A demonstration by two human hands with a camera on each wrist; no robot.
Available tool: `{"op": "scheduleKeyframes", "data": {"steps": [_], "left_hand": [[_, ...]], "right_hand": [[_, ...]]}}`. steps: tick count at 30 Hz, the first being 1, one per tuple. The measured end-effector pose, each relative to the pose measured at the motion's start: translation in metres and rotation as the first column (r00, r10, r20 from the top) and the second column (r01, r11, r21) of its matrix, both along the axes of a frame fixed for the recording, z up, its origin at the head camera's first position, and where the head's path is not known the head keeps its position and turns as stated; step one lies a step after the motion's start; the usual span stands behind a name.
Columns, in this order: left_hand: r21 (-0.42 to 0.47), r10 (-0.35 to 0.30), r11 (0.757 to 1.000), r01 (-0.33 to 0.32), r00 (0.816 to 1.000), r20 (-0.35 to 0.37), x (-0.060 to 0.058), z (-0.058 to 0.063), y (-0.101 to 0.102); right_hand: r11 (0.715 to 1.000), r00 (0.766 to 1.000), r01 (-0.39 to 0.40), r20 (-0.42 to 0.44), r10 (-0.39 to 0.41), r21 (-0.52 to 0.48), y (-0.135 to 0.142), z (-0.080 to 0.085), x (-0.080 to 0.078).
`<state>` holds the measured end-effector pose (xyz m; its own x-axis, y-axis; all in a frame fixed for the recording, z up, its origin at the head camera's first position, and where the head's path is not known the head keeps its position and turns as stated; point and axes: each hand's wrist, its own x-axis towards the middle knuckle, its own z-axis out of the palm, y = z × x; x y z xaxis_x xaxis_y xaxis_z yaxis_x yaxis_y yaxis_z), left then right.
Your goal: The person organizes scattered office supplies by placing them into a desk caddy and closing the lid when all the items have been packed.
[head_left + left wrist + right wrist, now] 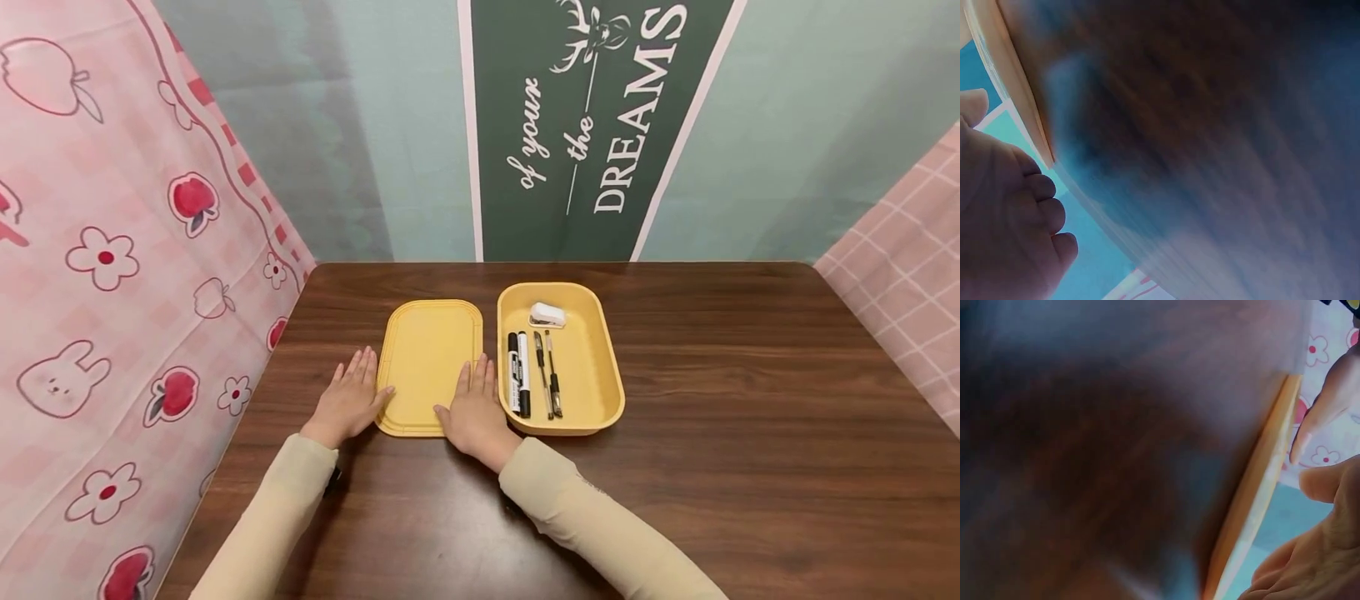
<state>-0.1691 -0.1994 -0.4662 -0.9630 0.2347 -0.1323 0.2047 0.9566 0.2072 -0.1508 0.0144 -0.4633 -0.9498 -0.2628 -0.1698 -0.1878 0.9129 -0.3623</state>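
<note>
A flat yellow lid (427, 358) with rounded corners lies on the table between the two hands. My left hand (347, 400) is at its left side, fingers straight, thumb over the near left edge. My right hand (476, 415) is at the lid's near right corner, fingers extended forward and thumb over the lid's near edge. Just right of that hand stands an open yellow box (588, 367). Inside it lie two markers (519, 375), two pens (549, 375) and a small white stapler-like object (547, 314). In the wrist views, the left palm (1004, 219) and right palm (1322, 544) appear close up.
The dark wooden table (750, 375) extends well to the right of the box. A pink patterned cloth (135, 275) hangs along the left side, and a green banner with white lettering (570, 167) hangs behind the table's far edge.
</note>
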Motion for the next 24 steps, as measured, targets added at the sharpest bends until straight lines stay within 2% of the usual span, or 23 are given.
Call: {"op": "scheduleKeyframes", "data": {"steps": [5, 12, 18, 24], "left_hand": [[-0.019, 0.004, 1.000, -0.003, 0.999, 0.043, -0.0003, -0.0022, -0.0019], [-0.032, -0.003, 0.999, 0.006, 0.994, 0.106, -0.0017, -0.0015, 0.0002], [-0.047, 0.018, 0.999, -0.012, 0.989, 0.145, -0.0006, 0.0015, -0.0003], [-0.032, 0.017, 0.999, -0.012, 0.989, 0.150, 0.0015, 0.0022, -0.0010]], "right_hand": [[1.000, 1.000, 0.014, 0.027, -0.015, 0.021, -0.0008, -0.0076, -0.0028], [0.999, 0.999, 0.021, 0.047, -0.023, 0.043, -0.0002, -0.0063, -0.0065], [0.998, 0.999, -0.005, 0.041, 0.003, 0.059, 0.0009, -0.0054, -0.0087], [0.994, 0.999, -0.046, 0.006, 0.045, 0.101, 0.0012, -0.0055, -0.0074]]}}
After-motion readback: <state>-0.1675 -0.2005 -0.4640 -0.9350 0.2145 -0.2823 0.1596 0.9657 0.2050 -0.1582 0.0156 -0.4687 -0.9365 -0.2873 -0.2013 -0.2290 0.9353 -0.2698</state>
